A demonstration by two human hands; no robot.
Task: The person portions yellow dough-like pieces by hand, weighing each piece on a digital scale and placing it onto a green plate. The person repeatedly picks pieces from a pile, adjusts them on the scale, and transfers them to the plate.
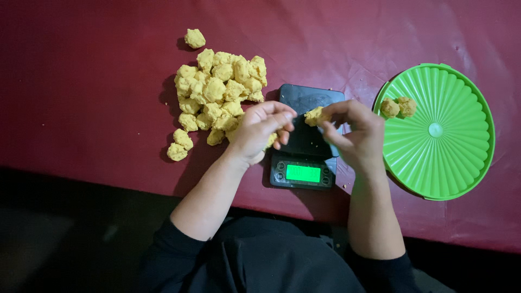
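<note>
My right hand [355, 133] pinches a small yellow dough lump [314, 116] just above the black kitchen scale [304, 144], whose green display [303, 173] is lit. My left hand [260, 131] hovers beside it over the scale's left edge, fingers curled toward the same lump, with a bit of dough showing under the palm. A heap of several yellow dough pieces [217, 89] lies on the dark red table just left of my left hand.
A round green ribbed lid [439, 146] lies to the right with two dough balls [398, 107] near its upper-left rim. One loose dough piece [194, 38] sits above the heap. The table's front edge runs along below the scale.
</note>
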